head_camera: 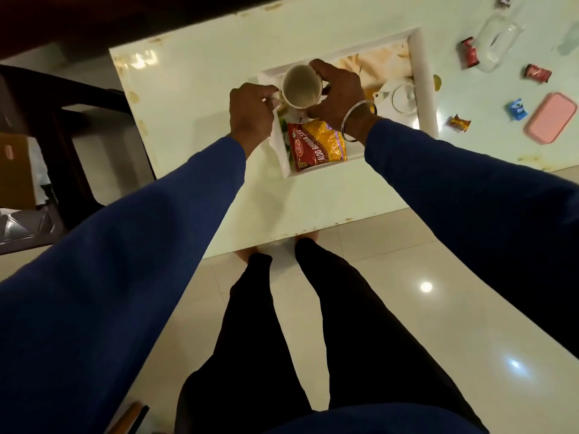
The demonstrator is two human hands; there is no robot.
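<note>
A white cup (301,86), empty inside, is held over the near-left corner of a white tray (426,89) on the white table (200,76). My left hand (250,111) pinches the cup's handle on its left side. My right hand (340,92) curls round the cup's right wall, a metal bangle on the wrist. In the tray lie a red and yellow snack packet (316,144), a white teapot (399,95) with its lid on, and a cream cloth (380,65). What lies under the cup is hidden.
On the table right of the tray lie several small wrapped sweets (469,52), a clear glass jar (498,42) on its side and a pink lid (551,122). A dark chair (78,104) stands at the left. My legs stand on glossy floor tiles (423,277).
</note>
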